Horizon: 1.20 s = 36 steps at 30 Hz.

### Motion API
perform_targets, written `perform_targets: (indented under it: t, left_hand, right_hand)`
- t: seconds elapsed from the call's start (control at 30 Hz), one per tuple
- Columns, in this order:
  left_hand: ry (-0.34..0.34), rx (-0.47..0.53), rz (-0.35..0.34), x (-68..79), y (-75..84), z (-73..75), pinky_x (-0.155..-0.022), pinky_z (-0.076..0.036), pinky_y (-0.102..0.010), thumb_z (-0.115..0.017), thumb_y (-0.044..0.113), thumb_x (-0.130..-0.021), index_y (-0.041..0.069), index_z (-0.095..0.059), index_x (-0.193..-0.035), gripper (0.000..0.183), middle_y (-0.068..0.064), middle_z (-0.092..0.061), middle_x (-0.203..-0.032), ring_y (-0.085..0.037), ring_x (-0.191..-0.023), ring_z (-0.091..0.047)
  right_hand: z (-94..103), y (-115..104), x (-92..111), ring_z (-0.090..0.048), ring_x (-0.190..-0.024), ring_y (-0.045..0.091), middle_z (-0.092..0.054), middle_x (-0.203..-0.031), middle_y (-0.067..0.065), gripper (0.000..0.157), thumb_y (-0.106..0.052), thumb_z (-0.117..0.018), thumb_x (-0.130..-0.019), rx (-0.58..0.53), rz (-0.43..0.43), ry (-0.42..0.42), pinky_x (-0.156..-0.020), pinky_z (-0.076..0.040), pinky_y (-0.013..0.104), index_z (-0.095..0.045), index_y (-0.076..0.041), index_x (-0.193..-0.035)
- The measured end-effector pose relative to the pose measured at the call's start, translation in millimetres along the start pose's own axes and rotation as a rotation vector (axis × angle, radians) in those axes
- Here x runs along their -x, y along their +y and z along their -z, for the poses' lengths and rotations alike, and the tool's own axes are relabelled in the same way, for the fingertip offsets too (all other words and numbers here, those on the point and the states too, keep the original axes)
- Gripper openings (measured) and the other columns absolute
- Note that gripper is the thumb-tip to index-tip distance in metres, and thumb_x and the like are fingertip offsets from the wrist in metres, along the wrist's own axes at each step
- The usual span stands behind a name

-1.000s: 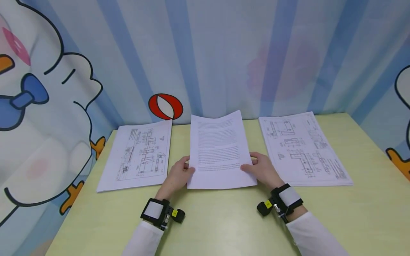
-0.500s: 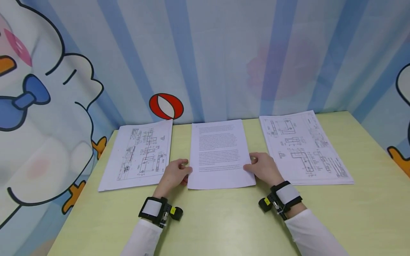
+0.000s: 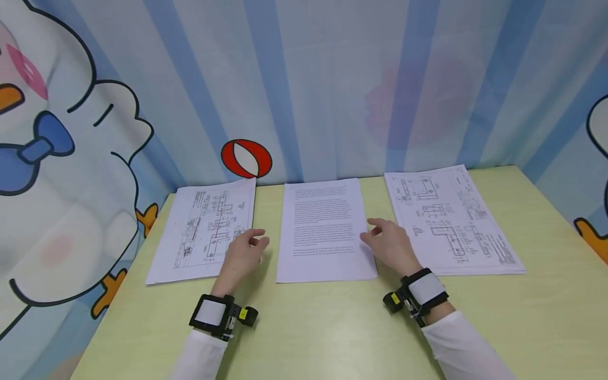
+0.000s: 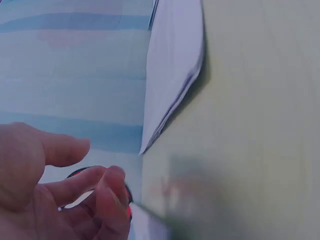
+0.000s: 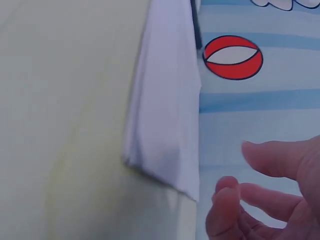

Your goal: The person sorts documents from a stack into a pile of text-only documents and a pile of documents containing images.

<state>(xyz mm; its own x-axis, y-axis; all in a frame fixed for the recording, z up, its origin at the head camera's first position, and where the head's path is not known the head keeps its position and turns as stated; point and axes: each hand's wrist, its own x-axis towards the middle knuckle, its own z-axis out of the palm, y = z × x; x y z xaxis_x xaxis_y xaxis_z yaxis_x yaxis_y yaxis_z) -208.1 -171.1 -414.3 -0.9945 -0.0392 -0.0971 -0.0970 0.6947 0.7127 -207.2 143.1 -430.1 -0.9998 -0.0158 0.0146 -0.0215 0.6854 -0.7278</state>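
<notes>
A stack of white sheets printed with lines of text lies flat at mid-table, its layered edge visible in both wrist views. To its left, my left hand is apart from it, fingers loosely bent and holding nothing. That hand hovers by the right lower part of a second stack, with technical drawings, and covers part of it. My right hand is at the text stack's right edge. In the right wrist view a gap shows between the thumb and the fingers, with no paper in it.
A third stack with technical drawings lies at the right of the pale yellow table. Behind the table hangs a blue-striped backdrop with cartoon figures. Each wrist wears a strapped camera.
The text stack, earlier held with its far edge raised, has been laid flat. My left hand has let go and moved left. The right hand has loosened at the stack's right edge.
</notes>
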Motion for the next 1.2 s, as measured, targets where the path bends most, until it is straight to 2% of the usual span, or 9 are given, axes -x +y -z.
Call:
perform_targets:
  t: [0.13, 0.2, 0.37, 0.43, 0.57, 0.73, 0.83, 0.97, 1.2]
  left_hand:
    - [0.167, -0.123, -0.015, -1.2, -11.0, 24.4, -0.060, -0.041, -0.032, -0.047, 0.031, -0.092, 0.012, -0.055, -0.121, 0.036, -0.011, -0.061, -0.100, -0.022, -0.076, -0.055]
    - [0.231, -0.162, 0.007, -7.3, -25.3, 35.9, -0.063, -0.040, -0.036, -0.046, 0.032, -0.092, 0.012, -0.056, -0.121, 0.037, -0.012, -0.062, -0.102, -0.025, -0.081, -0.055]
    - [0.364, -0.284, -0.008, -41.5, -103.7, 50.4, -0.061, -0.039, -0.038, -0.037, 0.048, -0.093, 0.016, -0.056, -0.121, 0.047, -0.009, -0.059, -0.104, -0.025, -0.083, -0.054]
    - [0.396, -0.341, -0.013, -46.5, -126.6, 56.2, -0.061, -0.039, -0.039, -0.036, 0.051, -0.093, 0.015, -0.056, -0.121, 0.050, -0.011, -0.056, -0.105, -0.026, -0.083, -0.053]
    - [0.353, -0.330, 0.057, -23.9, -115.2, 75.8, -0.067, -0.041, -0.048, -0.044, 0.037, -0.092, 0.005, -0.055, -0.121, 0.044, -0.025, -0.049, -0.113, -0.040, -0.094, -0.050]
    - [0.291, -0.310, 0.131, 1.6, -96.9, 88.3, -0.077, -0.042, -0.054, -0.046, 0.026, -0.089, -0.004, -0.051, -0.121, 0.044, -0.034, -0.040, -0.124, -0.049, -0.109, -0.041]
    - [0.234, -0.298, 0.156, 3.9, -100.4, 92.4, -0.094, -0.031, -0.063, -0.044, 0.026, -0.090, -0.009, -0.041, -0.128, 0.051, -0.039, -0.024, -0.136, -0.054, -0.119, -0.030]
    - [0.151, -0.296, 0.167, -0.8, -109.4, 95.5, -0.099, -0.020, -0.067, -0.044, 0.028, -0.091, -0.011, -0.028, -0.134, 0.060, -0.039, -0.005, -0.142, -0.057, -0.124, -0.015]
    - [0.049, -0.326, 0.132, -8.8, -111.5, 92.7, -0.102, -0.015, -0.064, -0.046, 0.029, -0.090, -0.013, -0.022, -0.136, 0.067, -0.041, -0.008, -0.140, -0.055, -0.127, -0.008]
  right_hand:
    - [-3.4, -11, 0, -0.055, -0.063, 0.019, -0.058, -0.104, 0.017, 0.047, -0.026, -0.055, -0.090, -0.111, 0.097, 0.066, -0.051, -0.045, 0.028, -0.045, -0.005, -0.131]
    - [-7.8, -19, 0, -0.058, -0.063, 0.021, -0.058, -0.104, 0.017, 0.047, -0.024, -0.055, -0.090, -0.171, 0.133, 0.082, -0.051, -0.047, 0.028, -0.044, -0.007, -0.132]
    - [-26.3, -40, 0, -0.061, -0.069, 0.028, -0.059, -0.102, 0.012, 0.042, -0.023, -0.055, -0.090, -0.310, 0.184, 0.083, -0.053, -0.050, 0.029, -0.046, -0.012, -0.130]
    - [-36.5, -48, 0, -0.061, -0.071, 0.028, -0.059, -0.100, 0.010, 0.040, -0.023, -0.055, -0.090, -0.356, 0.197, 0.064, -0.055, -0.051, 0.029, -0.047, -0.014, -0.129]
    - [-57.0, -62, 0, -0.060, -0.085, 0.024, -0.061, -0.106, 0.012, 0.041, -0.023, -0.056, -0.090, -0.394, 0.219, 0.012, -0.070, -0.052, 0.034, -0.048, -0.014, -0.129]
    - [-81.1, -75, -2, -0.051, -0.111, 0.022, -0.052, -0.128, 0.014, 0.049, -0.026, -0.058, -0.089, -0.456, 0.211, -0.085, -0.094, -0.042, 0.041, -0.043, -0.013, -0.134]
    - [-95.2, -86, -4, -0.046, -0.117, 0.022, -0.046, -0.135, 0.012, 0.053, -0.030, -0.058, -0.089, -0.498, 0.182, -0.150, -0.098, -0.039, 0.040, -0.040, -0.015, -0.137]
    - [-114.6, -105, -9, -0.044, -0.120, 0.021, -0.043, -0.138, 0.011, 0.058, -0.031, -0.057, -0.088, -0.544, 0.125, -0.238, -0.099, -0.039, 0.037, -0.035, -0.015, -0.140]
    - [-150.2, -130, -14, -0.045, -0.119, 0.020, -0.040, -0.140, 0.013, 0.063, -0.028, -0.057, -0.088, -0.730, -0.065, -0.423, -0.093, -0.044, 0.032, -0.029, -0.009, -0.142]
